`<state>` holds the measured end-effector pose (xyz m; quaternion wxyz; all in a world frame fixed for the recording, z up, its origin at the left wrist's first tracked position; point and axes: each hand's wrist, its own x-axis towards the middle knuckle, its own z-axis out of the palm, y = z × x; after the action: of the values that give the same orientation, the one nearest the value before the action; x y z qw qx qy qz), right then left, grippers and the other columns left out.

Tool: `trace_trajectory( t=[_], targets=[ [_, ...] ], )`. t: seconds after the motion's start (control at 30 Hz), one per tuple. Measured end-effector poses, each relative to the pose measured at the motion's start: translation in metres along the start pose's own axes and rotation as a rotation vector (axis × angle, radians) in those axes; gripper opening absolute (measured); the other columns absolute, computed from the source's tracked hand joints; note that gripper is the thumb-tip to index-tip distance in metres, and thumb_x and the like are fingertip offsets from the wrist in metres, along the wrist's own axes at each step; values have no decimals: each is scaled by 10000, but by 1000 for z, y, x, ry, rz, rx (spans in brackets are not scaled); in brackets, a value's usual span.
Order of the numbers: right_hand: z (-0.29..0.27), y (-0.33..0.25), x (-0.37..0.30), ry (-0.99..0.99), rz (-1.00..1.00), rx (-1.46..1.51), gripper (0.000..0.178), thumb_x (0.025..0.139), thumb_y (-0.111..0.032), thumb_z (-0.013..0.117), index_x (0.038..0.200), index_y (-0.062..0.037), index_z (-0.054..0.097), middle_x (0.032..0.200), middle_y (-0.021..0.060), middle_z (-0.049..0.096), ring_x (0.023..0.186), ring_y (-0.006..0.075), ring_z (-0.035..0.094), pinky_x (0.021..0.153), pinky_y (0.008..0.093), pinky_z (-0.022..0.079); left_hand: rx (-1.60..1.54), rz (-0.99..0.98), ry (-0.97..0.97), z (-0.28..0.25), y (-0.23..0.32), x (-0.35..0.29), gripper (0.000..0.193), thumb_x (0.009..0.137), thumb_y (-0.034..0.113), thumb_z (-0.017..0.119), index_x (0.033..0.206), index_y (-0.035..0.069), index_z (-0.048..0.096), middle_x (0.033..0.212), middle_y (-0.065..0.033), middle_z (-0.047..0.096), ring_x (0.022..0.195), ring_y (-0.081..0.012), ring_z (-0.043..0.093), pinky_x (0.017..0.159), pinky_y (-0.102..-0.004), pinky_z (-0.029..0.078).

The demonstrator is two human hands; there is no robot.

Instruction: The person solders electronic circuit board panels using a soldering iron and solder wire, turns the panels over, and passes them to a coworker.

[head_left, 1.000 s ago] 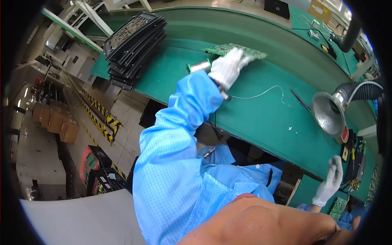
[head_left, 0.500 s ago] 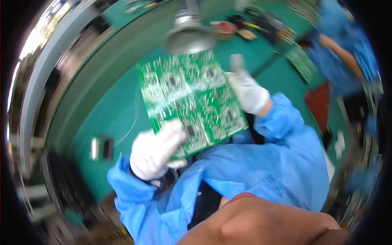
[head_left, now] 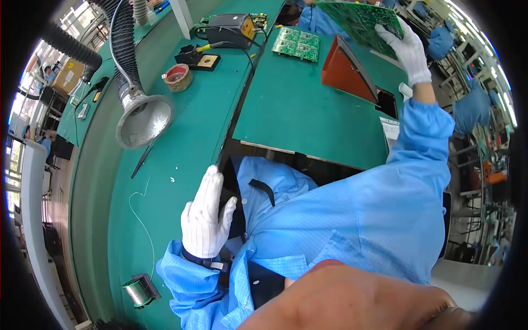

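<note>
One circuit board (head_left: 358, 22) lies edge-pinched in the right fingers (head_left: 388, 37); left fingers (head_left: 209, 190) extend, thumb apart.

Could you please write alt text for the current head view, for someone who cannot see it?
A gloved right hand holds a green circuit board at the upper right, while the gloved left hand is open. Around them are a green workbench, a wire spool, a metal funnel and a red stand.

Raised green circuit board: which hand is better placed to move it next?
Probably the right: the right hand grips the raised circuit board, while the left hand is empty, fingers extended, well away from it.
</note>
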<state>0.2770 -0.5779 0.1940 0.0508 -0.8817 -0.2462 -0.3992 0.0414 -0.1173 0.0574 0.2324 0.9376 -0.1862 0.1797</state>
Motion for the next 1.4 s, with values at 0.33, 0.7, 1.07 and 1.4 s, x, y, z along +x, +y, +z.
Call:
trace_trajectory(
  t=[0.33, 0.7, 1.07, 1.4],
  targets=[
    [35, 150, -34, -570, 629, 746, 368, 924, -205, 728, 1223, -24, 614, 1051, 12, 670, 955, 119, 607, 892, 299, 488, -18, -96, -74, -3, 8, 1, 528, 933, 56, 646, 1440, 59, 496, 1415, -194, 568, 982, -308, 714, 885, -410, 569],
    [66, -40, -121, -93, 429, 64, 455, 898, -107, 721, 1337, -101, 602, 1087, 184, 715, 956, 370, 690, 831, 426, 549, -32, -112, -178, 14, 12, 11, 354, 919, 64, 656, 1272, 78, 637, 1289, -152, 652, 1092, -345, 677, 916, -424, 560],
    [36, -30, -35, 335, -45, -148, 432, 927, -249, 713, 1325, -134, 591, 1071, 95, 726, 793, 288, 709, 661, 343, 561, 90, -70, -156, 18, -17, -11, 329, 952, 178, 653, 1279, 143, 641, 1252, -64, 676, 1009, -263, 693, 824, -395, 547],
    [144, -104, 6, -1149, -71, 727, 798, 845, -436, 750, 1448, 2, 464, 1388, 218, 583, 1229, 331, 604, 1059, 387, 473, 4, -168, -173, 4, -6, -13, 292, 940, 117, 649, 1231, 94, 666, 1220, -142, 688, 1063, -346, 677, 903, -431, 547]
  ],
)
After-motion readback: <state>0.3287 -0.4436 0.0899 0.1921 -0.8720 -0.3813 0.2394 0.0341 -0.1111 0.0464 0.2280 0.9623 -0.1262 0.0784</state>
